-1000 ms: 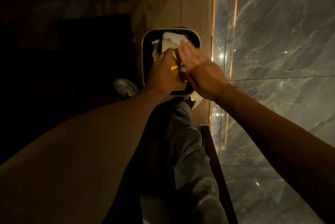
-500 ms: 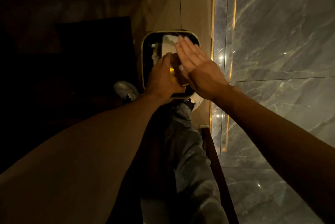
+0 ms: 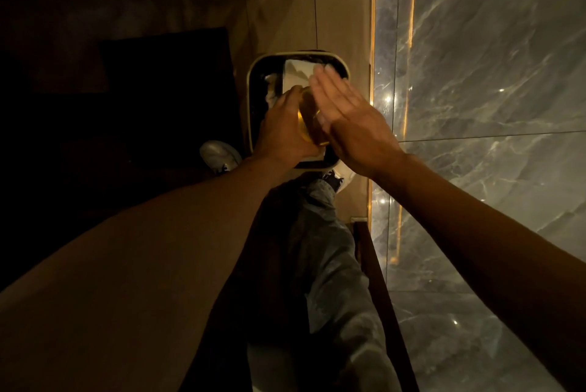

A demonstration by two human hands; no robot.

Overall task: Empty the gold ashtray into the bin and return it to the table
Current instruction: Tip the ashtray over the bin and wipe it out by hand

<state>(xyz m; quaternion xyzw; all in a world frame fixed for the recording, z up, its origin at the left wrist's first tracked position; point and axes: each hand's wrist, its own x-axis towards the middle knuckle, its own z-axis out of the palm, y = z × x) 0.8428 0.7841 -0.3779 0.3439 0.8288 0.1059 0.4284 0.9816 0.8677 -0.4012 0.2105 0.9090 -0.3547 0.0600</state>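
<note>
A gold ashtray [image 3: 307, 120] is tipped on its side over the open bin [image 3: 253, 80], a dark square bin with a pale rim standing on the floor. My left hand [image 3: 283, 130] grips the ashtray from the left. My right hand [image 3: 352, 125] is flat with its fingers stretched out, held against the ashtray's right side and blurred at the fingertips. White paper waste [image 3: 296, 72] lies inside the bin beyond the ashtray. Most of the ashtray is hidden between my two hands.
A grey marble wall [image 3: 491, 90] with a lit gold strip [image 3: 374, 42] runs along the right, close to the bin. A dark mat or furniture [image 3: 165, 90] lies left of the bin. My shoes [image 3: 220, 155] and trouser leg [image 3: 329, 264] are below the bin on the beige tiled floor.
My right hand has moved back and forth against the ashtray, its fingers now reaching up over the bin. The left hand keeps the ashtray tipped in the same place.
</note>
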